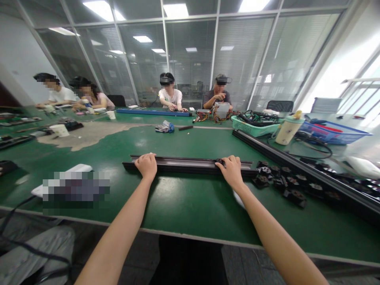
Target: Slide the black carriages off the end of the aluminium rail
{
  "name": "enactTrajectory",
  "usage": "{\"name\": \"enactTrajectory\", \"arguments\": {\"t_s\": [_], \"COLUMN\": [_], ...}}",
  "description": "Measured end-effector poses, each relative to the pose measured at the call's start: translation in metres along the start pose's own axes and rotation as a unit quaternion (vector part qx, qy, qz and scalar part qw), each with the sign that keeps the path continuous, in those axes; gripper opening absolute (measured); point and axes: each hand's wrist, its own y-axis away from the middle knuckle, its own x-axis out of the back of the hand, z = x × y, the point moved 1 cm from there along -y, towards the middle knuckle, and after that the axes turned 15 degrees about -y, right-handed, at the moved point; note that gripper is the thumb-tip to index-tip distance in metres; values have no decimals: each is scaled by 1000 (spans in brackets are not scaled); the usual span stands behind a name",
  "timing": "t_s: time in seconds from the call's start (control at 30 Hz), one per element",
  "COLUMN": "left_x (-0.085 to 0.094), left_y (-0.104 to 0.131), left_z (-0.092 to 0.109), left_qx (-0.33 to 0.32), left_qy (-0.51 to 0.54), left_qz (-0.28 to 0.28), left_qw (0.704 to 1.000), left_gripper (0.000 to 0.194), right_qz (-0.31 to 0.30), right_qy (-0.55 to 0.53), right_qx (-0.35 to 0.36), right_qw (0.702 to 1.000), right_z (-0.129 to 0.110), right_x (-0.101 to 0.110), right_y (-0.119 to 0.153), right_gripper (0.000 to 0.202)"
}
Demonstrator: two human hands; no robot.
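A long black channel-shaped rail [185, 163] lies crosswise on the green table before me. My left hand [146, 165] is closed around the rail near its left end. Toward the other end, my right hand [232, 170] pinches a small black part [220, 161] at the rail's channel; its exact shape is too small to make out. Just past the rail's right end sit several small black pieces [261, 180] with shiny faces. Both palms hide the stretches of rail beneath them.
A second, longer black rail [285, 158] slants across the right side. Beyond it stand a green basket [255, 128] of cables, a cream tumbler [288, 130] and a blue basket [341, 136]. A crumpled cloth [165, 126] lies farther back. Several people sit at the far side.
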Motion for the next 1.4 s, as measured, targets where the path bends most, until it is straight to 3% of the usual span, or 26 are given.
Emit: {"name": "enactTrajectory", "arguments": {"t_s": [1.4], "left_x": [3], "left_y": [0], "left_z": [1], "left_qx": [4], "left_qy": [-11], "left_qz": [-18], "left_qw": [1000], "left_gripper": [51], "right_qz": [5], "right_qy": [-2], "right_qx": [-51], "right_qw": [999], "right_z": [-7], "right_x": [10], "right_y": [0], "right_gripper": [28]}}
